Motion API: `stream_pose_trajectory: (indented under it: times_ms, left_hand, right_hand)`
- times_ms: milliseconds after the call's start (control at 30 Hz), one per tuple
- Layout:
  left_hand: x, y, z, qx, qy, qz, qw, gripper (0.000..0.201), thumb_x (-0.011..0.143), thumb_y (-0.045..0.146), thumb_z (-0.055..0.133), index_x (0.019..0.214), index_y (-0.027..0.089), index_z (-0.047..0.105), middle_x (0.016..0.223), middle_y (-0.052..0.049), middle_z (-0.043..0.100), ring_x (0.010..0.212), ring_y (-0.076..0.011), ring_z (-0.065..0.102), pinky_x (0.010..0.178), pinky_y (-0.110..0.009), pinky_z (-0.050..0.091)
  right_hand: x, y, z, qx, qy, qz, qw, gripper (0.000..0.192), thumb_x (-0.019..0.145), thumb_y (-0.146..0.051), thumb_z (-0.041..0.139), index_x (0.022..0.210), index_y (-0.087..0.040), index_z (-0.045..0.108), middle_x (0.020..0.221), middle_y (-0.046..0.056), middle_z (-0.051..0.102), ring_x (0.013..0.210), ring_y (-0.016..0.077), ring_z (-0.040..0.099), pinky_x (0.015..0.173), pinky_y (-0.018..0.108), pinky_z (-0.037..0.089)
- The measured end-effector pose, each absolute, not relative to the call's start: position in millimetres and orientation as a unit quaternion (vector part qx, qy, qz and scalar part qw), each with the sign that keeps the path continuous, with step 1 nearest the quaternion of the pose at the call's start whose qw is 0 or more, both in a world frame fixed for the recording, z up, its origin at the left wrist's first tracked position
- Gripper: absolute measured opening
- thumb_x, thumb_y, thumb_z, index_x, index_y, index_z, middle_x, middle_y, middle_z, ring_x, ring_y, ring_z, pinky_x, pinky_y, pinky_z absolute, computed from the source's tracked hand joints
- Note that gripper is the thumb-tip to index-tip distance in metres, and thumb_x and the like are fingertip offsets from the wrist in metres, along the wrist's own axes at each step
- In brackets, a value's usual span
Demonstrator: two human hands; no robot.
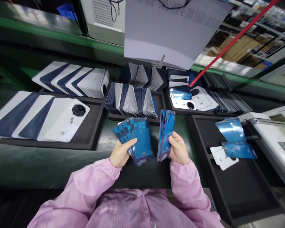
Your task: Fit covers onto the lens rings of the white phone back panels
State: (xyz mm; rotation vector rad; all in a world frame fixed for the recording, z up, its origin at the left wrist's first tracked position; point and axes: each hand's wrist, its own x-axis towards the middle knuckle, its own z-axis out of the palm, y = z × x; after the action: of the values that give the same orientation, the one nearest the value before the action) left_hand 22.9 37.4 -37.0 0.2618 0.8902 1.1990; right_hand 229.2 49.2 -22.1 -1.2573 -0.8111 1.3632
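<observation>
My left hand [120,154] grips a fanned stack of blue film-covered phone frames [135,137], spread like cards over the green bench. Close beside it, my right hand [179,148] holds a smaller upright bundle of the same blue frames [166,134], seen nearly edge-on. The two bundles stand a few centimetres apart and do not touch. Pink sleeves cover both arms.
A black tray [90,139] at left holds overlapping white phone back covers [64,118]. More rows of covers [133,103] stand in trays behind. At right a black tray [242,186] carries loose blue films [235,139] and a white cover [224,158]. A white machine [277,133] sits far right.
</observation>
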Motion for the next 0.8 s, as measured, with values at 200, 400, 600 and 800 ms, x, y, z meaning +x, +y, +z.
stream_pose_trajectory:
  times_ms: [200,400,600,800]
  left_hand:
    - [26.3,34.1,-38.4,0.136,0.382,0.548,0.732,0.049,0.062,0.023,0.084,0.108,0.018,0.067,0.115,-0.009,0.071,0.111,-0.0287,0.064,0.099,-0.044,0.049]
    - [26.9,33.2,-34.4,0.129,0.379,0.546,0.736,0.048,0.064,0.025,0.083,0.108,0.017,0.066,0.110,-0.008,0.072,0.108,-0.0273,0.065,0.099,-0.043,0.049]
    - [23.8,35.2,-37.7,0.114,0.408,0.544,0.724,0.042,0.060,0.027,0.085,0.098,0.016,0.069,0.101,-0.008,0.075,0.097,-0.0259,0.069,0.095,-0.043,0.051]
    - [26.4,33.6,-36.1,0.134,0.380,0.543,0.737,0.049,0.061,0.025,0.084,0.107,0.017,0.067,0.108,-0.009,0.073,0.105,-0.0276,0.066,0.097,-0.044,0.050]
  right_hand:
    - [207.2,42.2,-31.9,-0.520,-0.361,0.635,0.442,0.038,0.060,-0.040,0.083,0.089,-0.022,0.066,0.084,0.001,0.074,0.070,0.0162,0.067,0.068,0.030,0.056]
    - [209.8,43.9,-35.4,-0.512,-0.373,0.646,0.426,0.035,0.064,-0.041,0.080,0.088,-0.020,0.065,0.083,0.002,0.074,0.072,0.0174,0.068,0.071,0.032,0.056]
    - [228.4,50.2,-23.4,-0.500,-0.353,0.596,0.519,0.039,0.064,-0.044,0.079,0.094,-0.025,0.061,0.092,0.003,0.073,0.086,0.0221,0.069,0.076,0.037,0.057]
    - [211.1,42.5,-33.0,-0.505,-0.407,0.639,0.412,0.038,0.065,-0.041,0.080,0.092,-0.023,0.061,0.089,0.002,0.072,0.083,0.0193,0.067,0.076,0.034,0.056]
